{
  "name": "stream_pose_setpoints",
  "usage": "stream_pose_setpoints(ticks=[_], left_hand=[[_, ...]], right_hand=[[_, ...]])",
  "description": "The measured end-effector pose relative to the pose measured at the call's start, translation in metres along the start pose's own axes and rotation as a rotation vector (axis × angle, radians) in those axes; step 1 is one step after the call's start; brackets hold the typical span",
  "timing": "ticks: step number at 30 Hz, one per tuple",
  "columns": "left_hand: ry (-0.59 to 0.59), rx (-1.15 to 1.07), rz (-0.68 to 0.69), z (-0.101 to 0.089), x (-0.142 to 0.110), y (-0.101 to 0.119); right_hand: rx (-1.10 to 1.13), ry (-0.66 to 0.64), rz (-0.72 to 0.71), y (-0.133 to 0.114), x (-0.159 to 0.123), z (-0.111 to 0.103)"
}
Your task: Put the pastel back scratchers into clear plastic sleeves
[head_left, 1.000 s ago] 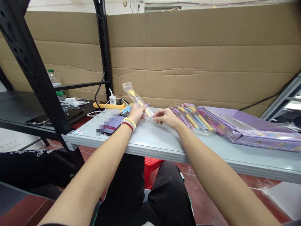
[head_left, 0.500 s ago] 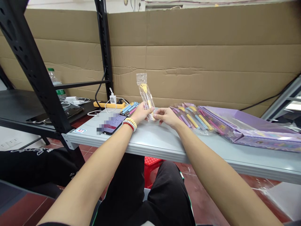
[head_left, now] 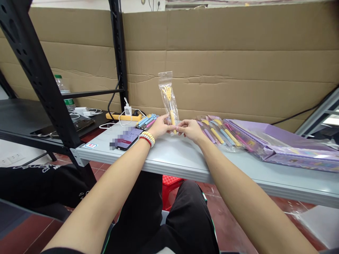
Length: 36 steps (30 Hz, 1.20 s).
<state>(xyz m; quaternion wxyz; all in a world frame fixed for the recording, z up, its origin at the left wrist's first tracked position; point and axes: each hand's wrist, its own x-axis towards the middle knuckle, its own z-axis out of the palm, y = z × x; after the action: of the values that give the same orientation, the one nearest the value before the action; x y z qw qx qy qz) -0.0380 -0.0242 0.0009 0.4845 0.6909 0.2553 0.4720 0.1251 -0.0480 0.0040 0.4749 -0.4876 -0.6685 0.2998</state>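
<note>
A yellow back scratcher (head_left: 168, 93) stands nearly upright in a clear plastic bag (head_left: 165, 76), above the pale grey counter (head_left: 182, 155) and in front of the cardboard (head_left: 225, 42). Its hand-shaped end points up. The fingers of the left hand (head_left: 160, 127) are clamped around the lower part of the bagged scratcher, thumb in front. The fingers of the right hand (head_left: 189, 129) are pinched together on the bag at its lower end, close to the left thumb; exactly how much film they grip is too small to tell.

Just left of the left hand, a phone (head_left: 129, 138) lies on the counter, partly blurred out, near the wrist with its bracelets (head_left: 148, 137). Behind it, blue and pink scratchers (head_left: 144, 122) lie in a bunch, partly hidden by the left hand. A yellow power strip (head_left: 124, 116) with a white charger (head_left: 128, 110) sits farther back, its cable looping onto the counter.

To the right of the right hand, more bagged scratchers (head_left: 221, 134) are spread side by side, some hidden behind that hand; their far end meets an open purple box (head_left: 293, 155). On the left, a black post (head_left: 43, 76) partly blocks the view of a bottle (head_left: 69, 103). Below the counter is a red stool (head_left: 166, 188).
</note>
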Motion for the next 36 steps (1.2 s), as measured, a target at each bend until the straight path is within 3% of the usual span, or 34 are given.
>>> stream_pose_setpoints(ticks=[6, 12, 19, 29, 36], left_hand=[[-0.019, 0.018, -0.023, 0.000, 0.002, -0.001], [-0.022, 0.045, -0.023, -0.002, 0.001, -0.001], [0.013, 0.087, -0.035, -0.002, 0.000, 0.002], [0.028, 0.264, -0.012, -0.002, 0.007, -0.009], [-0.039, 0.288, 0.013, -0.004, 0.007, -0.011]], right_hand=[[0.123, -0.025, 0.078, 0.002, 0.000, -0.001], [0.171, -0.199, 0.144, -0.002, -0.001, -0.005], [0.033, -0.132, 0.013, -0.001, -0.001, -0.004], [-0.060, -0.026, 0.065, 0.001, 0.002, -0.001], [-0.002, -0.147, 0.080, 0.000, -0.001, -0.003]])
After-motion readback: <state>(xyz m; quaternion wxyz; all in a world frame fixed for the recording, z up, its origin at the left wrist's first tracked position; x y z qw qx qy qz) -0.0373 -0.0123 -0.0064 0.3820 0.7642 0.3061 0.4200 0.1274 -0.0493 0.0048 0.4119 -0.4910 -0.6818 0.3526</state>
